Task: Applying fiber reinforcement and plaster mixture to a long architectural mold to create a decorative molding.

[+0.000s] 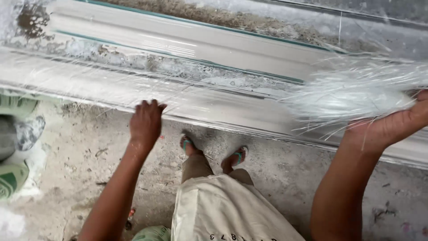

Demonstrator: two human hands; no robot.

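Observation:
My left hand [145, 121] rests palm down on the near edge of a long pale moulded strip [209, 49], spreading thin white fibres [111, 85] over its wet surface. My right hand [392, 127] grips a thick bundle of white glass-like fibres [352, 96] and holds it above the right part of the strip. The strands fan out to the left of that hand.
The strip runs across the whole view on a low bench. Below it lies a dusty concrete floor [285, 169] with my feet in sandals [214, 154]. Green and white sacks [18, 147] sit at the left edge.

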